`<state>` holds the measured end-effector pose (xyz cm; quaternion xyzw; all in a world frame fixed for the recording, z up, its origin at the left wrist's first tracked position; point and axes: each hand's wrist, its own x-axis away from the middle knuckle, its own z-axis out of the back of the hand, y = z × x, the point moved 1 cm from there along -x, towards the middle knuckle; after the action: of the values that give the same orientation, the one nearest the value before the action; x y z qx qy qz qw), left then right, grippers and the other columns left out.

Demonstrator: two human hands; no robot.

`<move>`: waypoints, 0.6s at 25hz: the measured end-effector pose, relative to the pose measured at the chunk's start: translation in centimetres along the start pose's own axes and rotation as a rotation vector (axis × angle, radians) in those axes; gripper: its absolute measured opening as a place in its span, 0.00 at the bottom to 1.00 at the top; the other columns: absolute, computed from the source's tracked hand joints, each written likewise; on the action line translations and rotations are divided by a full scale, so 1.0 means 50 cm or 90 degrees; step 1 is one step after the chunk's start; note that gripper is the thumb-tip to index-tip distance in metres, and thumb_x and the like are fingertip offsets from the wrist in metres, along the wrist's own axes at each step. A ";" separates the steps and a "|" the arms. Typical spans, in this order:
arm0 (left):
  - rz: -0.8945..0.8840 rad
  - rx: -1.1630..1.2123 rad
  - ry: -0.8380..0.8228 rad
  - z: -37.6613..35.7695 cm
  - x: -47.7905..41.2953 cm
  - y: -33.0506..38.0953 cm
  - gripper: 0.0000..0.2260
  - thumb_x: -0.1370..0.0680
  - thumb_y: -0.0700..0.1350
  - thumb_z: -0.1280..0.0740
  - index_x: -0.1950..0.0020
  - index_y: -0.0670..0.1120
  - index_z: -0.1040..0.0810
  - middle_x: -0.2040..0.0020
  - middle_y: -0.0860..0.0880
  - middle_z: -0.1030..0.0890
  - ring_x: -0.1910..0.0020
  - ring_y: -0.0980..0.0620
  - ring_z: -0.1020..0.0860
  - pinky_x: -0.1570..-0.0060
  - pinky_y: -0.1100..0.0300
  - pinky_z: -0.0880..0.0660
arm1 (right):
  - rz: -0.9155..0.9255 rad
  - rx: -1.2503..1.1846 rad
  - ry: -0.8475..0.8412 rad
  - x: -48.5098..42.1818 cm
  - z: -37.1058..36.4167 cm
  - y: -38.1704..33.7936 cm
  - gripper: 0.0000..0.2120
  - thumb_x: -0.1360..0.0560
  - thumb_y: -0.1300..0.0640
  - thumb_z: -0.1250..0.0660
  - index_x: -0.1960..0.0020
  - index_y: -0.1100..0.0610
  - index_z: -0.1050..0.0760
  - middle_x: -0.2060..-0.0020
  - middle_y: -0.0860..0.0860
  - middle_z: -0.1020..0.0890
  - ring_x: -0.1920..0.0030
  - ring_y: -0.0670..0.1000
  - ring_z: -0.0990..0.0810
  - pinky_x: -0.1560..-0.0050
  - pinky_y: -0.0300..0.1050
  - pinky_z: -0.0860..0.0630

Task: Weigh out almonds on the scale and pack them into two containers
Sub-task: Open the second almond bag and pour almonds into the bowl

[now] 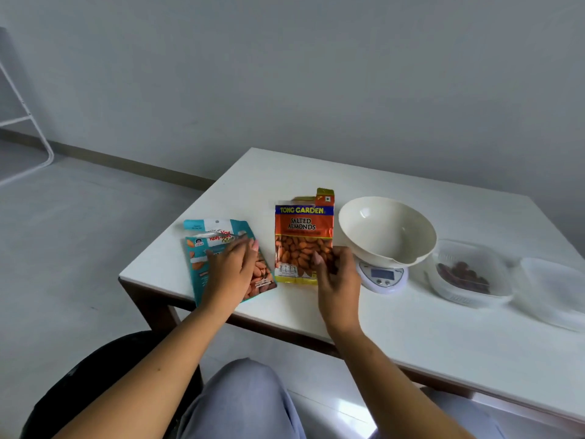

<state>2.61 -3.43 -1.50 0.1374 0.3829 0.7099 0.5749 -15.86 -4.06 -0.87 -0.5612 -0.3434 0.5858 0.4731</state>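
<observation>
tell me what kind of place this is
Probably a plain room at home, not a shop: a low white table, a small kitchen scale with a bowl, and retail almond packets.

Head view, angled down at table (316, 182).

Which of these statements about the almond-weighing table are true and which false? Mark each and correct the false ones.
1. The bowl on the scale is empty. True.
2. The orange packet lies right of the scale. False: it lies left.
3. The left hand rests on the teal packet. True.
4. The clear container is empty. False: it holds dark pieces.
5. The right hand is at the orange packet. True.
</observation>
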 end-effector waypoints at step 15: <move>-0.097 0.280 -0.036 -0.008 0.069 0.194 0.17 0.24 0.58 0.39 0.53 0.46 0.20 0.59 0.50 0.17 0.56 0.50 0.18 0.59 0.54 0.20 | -0.096 -0.107 -0.024 -0.029 0.164 -0.165 0.10 0.23 0.51 0.36 0.61 0.53 0.24 0.62 0.47 0.17 0.57 0.51 0.16 0.59 0.45 0.17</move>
<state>-5.56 -0.87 4.17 0.2499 0.5210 0.5599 0.5938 -22.62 -1.76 8.43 -0.5605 -0.4410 0.5283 0.4607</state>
